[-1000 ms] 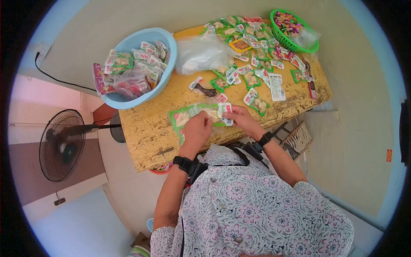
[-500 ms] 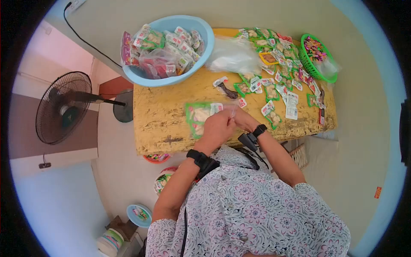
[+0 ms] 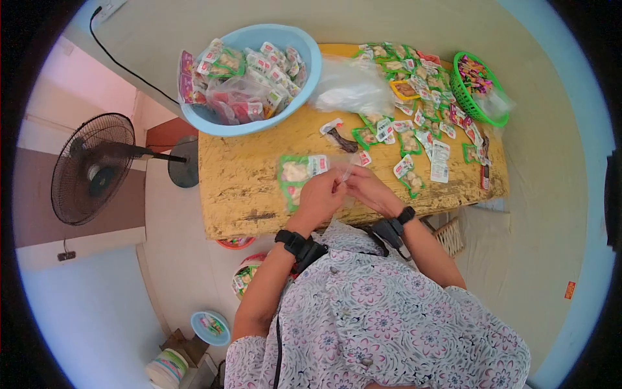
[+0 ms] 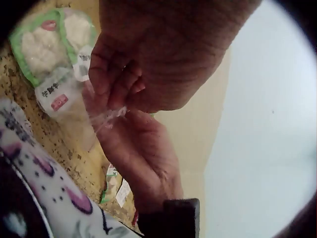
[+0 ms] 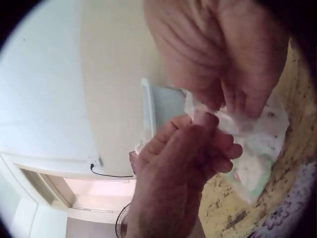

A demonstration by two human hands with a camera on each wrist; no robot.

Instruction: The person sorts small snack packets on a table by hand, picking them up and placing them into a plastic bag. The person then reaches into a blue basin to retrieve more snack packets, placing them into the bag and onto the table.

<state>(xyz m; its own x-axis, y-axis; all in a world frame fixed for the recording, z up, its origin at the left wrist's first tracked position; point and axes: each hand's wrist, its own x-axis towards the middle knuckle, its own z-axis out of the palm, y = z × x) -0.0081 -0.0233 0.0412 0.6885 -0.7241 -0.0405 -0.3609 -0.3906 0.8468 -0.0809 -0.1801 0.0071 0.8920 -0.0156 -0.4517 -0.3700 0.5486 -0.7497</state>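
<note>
Both hands meet over the yellow table at the gathered end of a clear plastic bag (image 4: pixel 74 121). Inside it lie green-edged snack packets (image 3: pixel 295 172) with pale contents and white labels, to the left of the hands in the head view. My left hand (image 3: pixel 322 198) pinches the bag's end between thumb and curled fingers. Close against it, my right hand (image 3: pixel 371 190) grips the same end of the plastic. In the right wrist view, the left hand (image 5: pixel 173 163) is below the right hand (image 5: pixel 223 54), with crumpled clear film between their fingertips.
A blue basin (image 3: pixel 311 71) of packets stands at the table's back left. Beside it lies a pile of clear bags (image 3: pixel 353 84). Loose snack packets (image 3: pixel 408 176) spread towards a green basket (image 3: pixel 455 81). A fan (image 3: pixel 91 168) stands left of the yellow table (image 3: pixel 240 194).
My hands have moved from the packets to the bag's end and drawn together there. The packets now show left of both hands. The head view has also shifted.
</note>
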